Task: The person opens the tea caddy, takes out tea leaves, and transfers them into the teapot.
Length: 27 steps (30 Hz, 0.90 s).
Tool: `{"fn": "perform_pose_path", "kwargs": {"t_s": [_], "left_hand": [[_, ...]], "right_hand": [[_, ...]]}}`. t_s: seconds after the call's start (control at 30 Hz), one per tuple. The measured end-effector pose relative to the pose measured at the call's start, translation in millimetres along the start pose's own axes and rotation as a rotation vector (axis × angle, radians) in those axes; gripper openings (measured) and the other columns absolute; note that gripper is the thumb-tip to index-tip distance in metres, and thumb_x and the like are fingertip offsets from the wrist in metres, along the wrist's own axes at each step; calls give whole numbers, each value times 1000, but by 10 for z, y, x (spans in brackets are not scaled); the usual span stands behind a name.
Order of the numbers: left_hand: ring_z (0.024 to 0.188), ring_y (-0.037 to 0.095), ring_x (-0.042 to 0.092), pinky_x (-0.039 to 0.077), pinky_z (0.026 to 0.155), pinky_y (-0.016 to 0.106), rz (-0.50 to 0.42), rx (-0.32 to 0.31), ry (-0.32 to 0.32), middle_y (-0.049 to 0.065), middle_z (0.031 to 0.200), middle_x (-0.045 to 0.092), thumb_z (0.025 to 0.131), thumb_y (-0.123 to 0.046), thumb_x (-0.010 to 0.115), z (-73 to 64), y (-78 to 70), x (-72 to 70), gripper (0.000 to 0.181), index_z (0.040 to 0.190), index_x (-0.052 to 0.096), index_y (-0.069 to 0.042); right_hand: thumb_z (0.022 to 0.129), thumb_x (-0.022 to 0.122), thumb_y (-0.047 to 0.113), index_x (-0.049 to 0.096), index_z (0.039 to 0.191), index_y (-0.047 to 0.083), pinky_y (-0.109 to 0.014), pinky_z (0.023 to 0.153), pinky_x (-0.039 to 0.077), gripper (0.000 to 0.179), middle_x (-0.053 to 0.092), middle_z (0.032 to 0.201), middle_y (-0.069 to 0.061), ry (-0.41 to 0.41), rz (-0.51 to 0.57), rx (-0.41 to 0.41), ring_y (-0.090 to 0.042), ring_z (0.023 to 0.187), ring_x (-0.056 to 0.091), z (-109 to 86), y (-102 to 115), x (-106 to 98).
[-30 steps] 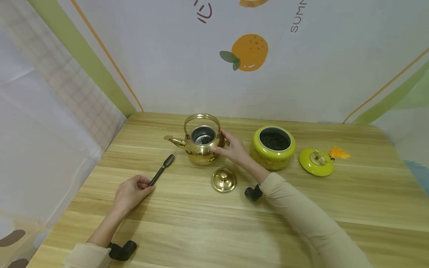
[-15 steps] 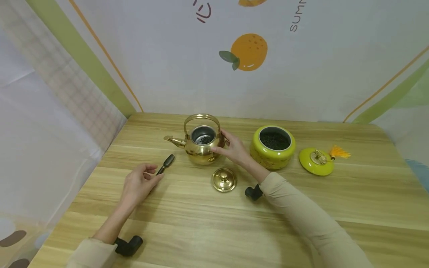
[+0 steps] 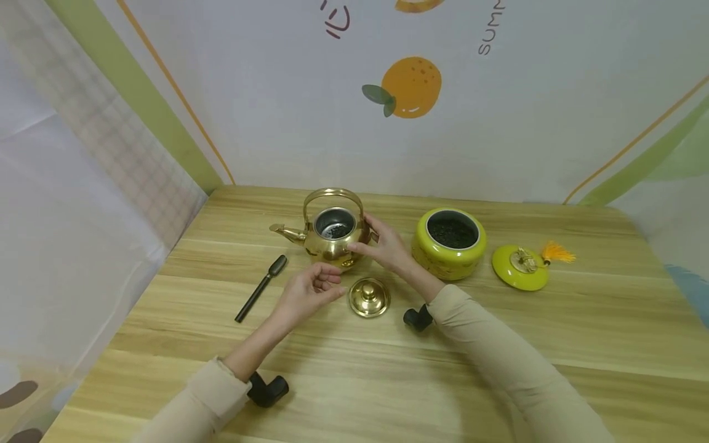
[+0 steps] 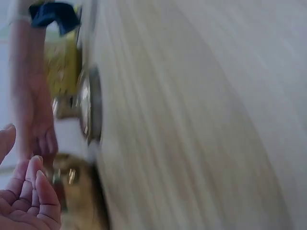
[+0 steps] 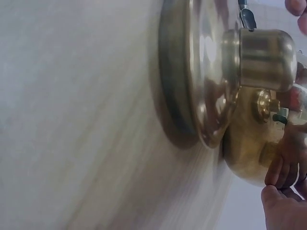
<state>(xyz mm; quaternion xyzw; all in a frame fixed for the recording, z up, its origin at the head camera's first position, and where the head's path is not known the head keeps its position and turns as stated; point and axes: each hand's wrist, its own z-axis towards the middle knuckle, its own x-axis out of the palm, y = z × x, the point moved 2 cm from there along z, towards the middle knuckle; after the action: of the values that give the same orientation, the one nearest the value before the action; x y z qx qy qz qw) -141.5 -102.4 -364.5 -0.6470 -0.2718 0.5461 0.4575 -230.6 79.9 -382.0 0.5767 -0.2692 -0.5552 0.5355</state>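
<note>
A gold teapot (image 3: 327, 249) stands uncovered at the back middle, some dark leaves inside it. My right hand (image 3: 389, 247) holds its right side, thumb in front and fingers behind. In front of the pot lies its gold lid (image 3: 369, 299), knob up. Just left of that lid is my left hand (image 3: 307, 293), fingers loosely bent and holding nothing; a small gap separates the thumb from the lid. The left wrist view shows the lid (image 4: 89, 103) on edge, beyond the left fingers (image 4: 45, 194). On the table to the left lies a dark tea scoop (image 3: 261, 288).
Right of the teapot stands an open yellow-green jar (image 3: 437, 261) full of dark leaves. Its lid (image 3: 520, 271), with an orange tassel, lies farther right. A cloth backdrop (image 3: 310, 123) rises behind the wooden table (image 3: 354, 381).
My left hand has let go of the tea scoop, leaving it on the table, and has moved right to the teapot lid. The right hand has stayed on the teapot.
</note>
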Motion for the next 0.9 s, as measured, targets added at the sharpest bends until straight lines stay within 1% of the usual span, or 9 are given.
{"fn": "perform_pose_path", "kwargs": {"t_s": [0.17,0.3,0.4,0.53,0.7,0.9], "left_hand": [[82,21,62,52,70,21,-34,13,40,20,102,67,79,-11,75,97,40,220,37,109,61,6],[81,19,62,52,68,21,-38,-12,47,18,103,67,78,-10,75,146,71,324,36,109,62,4],[81,19,62,52,67,22,-30,-21,48,15,102,67,78,-10,76,161,70,369,37,109,61,3],[79,19,63,52,65,21,-18,-13,43,15,102,67,77,-9,77,170,89,418,37,108,61,3],[77,17,63,52,65,19,4,-4,20,14,100,67,75,-7,78,180,121,469,36,106,63,2],[74,14,62,51,64,19,43,1,-4,11,96,68,73,-7,79,191,108,504,34,103,65,-1]], "right_hand": [[82,73,10,36,141,-3,-44,110,32,71,43,142,-20,-6,6,-9,-33,133,38,6,-13,7],[82,73,10,36,141,-2,-44,109,32,71,43,142,-20,-5,3,-8,-33,133,38,10,-20,10],[82,73,10,36,141,-3,-45,109,32,70,43,142,-21,-5,8,-11,-34,133,38,9,-17,10],[82,73,9,36,141,-3,-46,109,32,71,42,142,-23,-6,8,-21,-35,132,38,6,-13,7],[82,73,9,36,141,-3,-44,108,34,71,41,142,-23,-8,-8,-22,-34,133,38,4,-20,6],[81,73,9,37,140,-4,-44,108,34,71,42,141,-23,-14,1,-21,-34,132,39,0,-23,6]]}}
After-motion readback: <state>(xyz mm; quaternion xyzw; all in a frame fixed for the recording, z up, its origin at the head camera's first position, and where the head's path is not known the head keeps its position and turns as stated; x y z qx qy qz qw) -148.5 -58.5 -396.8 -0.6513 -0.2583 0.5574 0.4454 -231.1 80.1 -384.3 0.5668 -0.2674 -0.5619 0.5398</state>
